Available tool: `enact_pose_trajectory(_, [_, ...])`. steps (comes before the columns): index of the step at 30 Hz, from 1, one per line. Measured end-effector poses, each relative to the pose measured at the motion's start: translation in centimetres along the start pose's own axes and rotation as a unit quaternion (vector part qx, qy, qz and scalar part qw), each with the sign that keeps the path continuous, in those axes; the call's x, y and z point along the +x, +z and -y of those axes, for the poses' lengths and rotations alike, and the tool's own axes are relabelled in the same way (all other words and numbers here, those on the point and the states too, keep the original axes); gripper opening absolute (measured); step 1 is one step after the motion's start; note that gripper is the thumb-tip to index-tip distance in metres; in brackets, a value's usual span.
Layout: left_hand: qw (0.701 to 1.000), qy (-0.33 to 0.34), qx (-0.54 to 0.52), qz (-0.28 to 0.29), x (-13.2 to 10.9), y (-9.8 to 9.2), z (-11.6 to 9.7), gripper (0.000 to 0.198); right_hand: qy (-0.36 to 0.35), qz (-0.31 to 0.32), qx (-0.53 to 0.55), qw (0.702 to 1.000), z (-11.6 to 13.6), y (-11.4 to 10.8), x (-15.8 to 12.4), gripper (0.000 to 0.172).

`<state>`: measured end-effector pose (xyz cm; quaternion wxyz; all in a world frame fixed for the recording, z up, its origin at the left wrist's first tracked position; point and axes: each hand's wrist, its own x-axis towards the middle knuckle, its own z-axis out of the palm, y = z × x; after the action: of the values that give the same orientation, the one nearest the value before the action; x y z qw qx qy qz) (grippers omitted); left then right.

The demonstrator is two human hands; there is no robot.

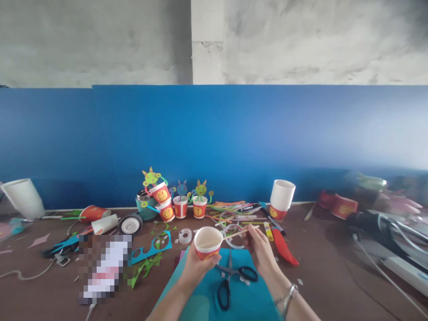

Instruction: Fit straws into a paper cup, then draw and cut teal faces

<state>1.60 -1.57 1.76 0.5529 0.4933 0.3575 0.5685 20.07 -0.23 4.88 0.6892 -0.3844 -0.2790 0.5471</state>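
Paper cup [207, 243], white inside with a red band and a yellow round emblem, held upright and mouth-up just above the surface [334, 276], near the middle of its near edge and over the far end of a teal sheet [254, 298]. The left hand [197, 267] has its grip closed round the cup's lower wall. The right hand [261, 249] has its grip pinched shut on a thin pale stick [240, 232], whose far tip lies across the cup's rim. Open scissors [234, 278] with black handles lie on the sheet, directly beneath both hands. A tape roll [185, 236] sits just beyond the cup, and decorated cups [180, 206] stand along the far edge. Likely hazards: too firm a squeeze could buckle the thin cup wall. The stick could slide off the rim or bend, since it is held only at its end. A lowered wrist could meet the spread scissor blades. Lettering: the emblem on the cup is too small to read, and no other label is legible.
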Motion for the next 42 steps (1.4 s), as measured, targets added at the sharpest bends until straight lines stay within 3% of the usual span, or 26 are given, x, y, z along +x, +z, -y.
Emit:
enact_pose_trajectory(6, [0.996, 0.063, 0.053, 0.032, -0.5, -0.5, 0.4, 0.069, -0.004, 0.007, 0.013, 1.000, 0.4, -0.2, 0.3, 0.041])
enact_pose_trajectory(13, [0.979, 0.149, 0.136, -0.035, -1.1, -1.0, 1.0, 0.078, -0.106, 0.013, -0.003, 0.994, 1.2, -0.1, -0.2, 0.034])
enact_pose_trajectory(20, [0.983, 0.137, 0.111, 0.054, -1.7, -0.2, -0.4, 0.068, -0.117, 0.043, -0.043, 0.991, 2.1, 0.0, -0.6, 0.034])
enact_pose_trajectory(31, [0.976, 0.163, 0.141, 0.046, -1.5, -0.5, 0.2, 0.068, -0.105, 0.039, -0.037, 0.993, 1.6, 0.4, -0.6, 0.032])
enact_pose_trajectory(42, [0.983, 0.128, 0.131, 0.020, -1.0, -0.8, 0.7, 0.070, -0.100, 0.025, -0.050, 0.993, 1.0, 0.4, -0.8, 0.038])
